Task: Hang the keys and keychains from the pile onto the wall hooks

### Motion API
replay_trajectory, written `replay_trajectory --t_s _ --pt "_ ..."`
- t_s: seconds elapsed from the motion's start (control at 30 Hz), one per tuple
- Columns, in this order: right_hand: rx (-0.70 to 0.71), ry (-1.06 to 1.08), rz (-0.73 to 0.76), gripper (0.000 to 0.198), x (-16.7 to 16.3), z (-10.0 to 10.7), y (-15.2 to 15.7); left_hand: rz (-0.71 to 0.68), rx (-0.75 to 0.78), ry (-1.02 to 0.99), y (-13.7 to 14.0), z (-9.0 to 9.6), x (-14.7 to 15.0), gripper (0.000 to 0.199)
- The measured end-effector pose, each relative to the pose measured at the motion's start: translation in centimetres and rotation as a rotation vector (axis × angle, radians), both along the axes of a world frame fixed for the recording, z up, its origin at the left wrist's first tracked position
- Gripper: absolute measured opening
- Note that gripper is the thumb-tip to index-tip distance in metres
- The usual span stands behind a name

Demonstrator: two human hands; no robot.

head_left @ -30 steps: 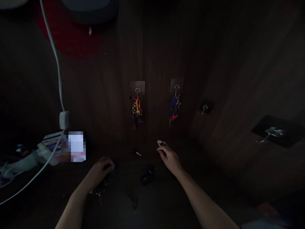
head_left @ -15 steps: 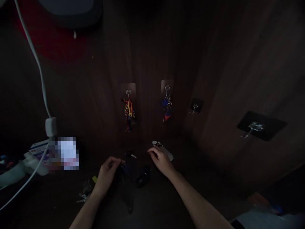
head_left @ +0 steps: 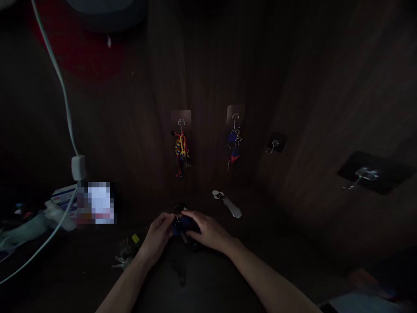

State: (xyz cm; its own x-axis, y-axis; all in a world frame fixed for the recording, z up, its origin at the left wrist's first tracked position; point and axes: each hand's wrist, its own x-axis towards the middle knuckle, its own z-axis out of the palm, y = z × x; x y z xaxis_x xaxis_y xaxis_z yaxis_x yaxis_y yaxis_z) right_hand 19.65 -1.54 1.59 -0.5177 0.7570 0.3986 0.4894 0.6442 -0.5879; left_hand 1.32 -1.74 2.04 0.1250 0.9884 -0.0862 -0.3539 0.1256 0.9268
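My left hand [head_left: 159,237] pinches a small metal ring on a dark blue keychain [head_left: 185,224]. A key seems to hang below it, though the dim light blurs its shape. From the other side, my right hand [head_left: 210,230] has its thumb and fingers around the keychain's right part, and the two hands almost meet. Just behind the fingers lies a small black item [head_left: 180,206], partly covered. A bunch of keys [head_left: 123,256] with a yellow tag lies left of my left wrist. Beyond my right hand is a grey strap-like key holder [head_left: 232,208] with rings and white discs.
On the dark wooden wall, one hook [head_left: 181,123] carries colourful braided cords [head_left: 181,150], and another [head_left: 235,117] holds blue and red keychains [head_left: 233,145]. Two bare hooks [head_left: 275,143] [head_left: 366,174] are on the right wall. A white cable [head_left: 60,78] hangs at left near boxes [head_left: 63,195].
My right hand has moved left and down from beside the grey key holder onto the keychain. My left hand has brought the keychain slightly right. The view has shifted a little.
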Motion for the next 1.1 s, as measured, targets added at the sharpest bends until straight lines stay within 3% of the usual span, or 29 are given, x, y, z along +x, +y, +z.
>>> replay_trajectory --t_s 0.27,0.47,0.8,0.93,1.1 --pt "0.001 0.141 -0.069 0.031 0.1 -0.5 0.6 -0.109 -0.005 -0.155 0.1 0.1 -0.4 0.022" --pt "0.087 0.291 -0.204 0.023 0.6 -0.8 1.3 -0.168 -0.059 -0.095 0.1 0.0 -0.5 0.021" --pt "0.113 0.353 -0.246 0.019 1.2 -1.4 1.9 -0.259 -0.075 -0.099 0.1 -0.1 -0.8 0.026" --pt "0.107 0.378 -0.235 0.017 1.0 -1.0 1.7 -0.224 -0.03 0.01 0.2 -0.4 -0.7 0.028" --pt "0.092 0.464 -0.186 0.013 0.8 -0.7 1.3 -0.162 0.081 0.289 0.1 -0.4 -0.3 0.033"
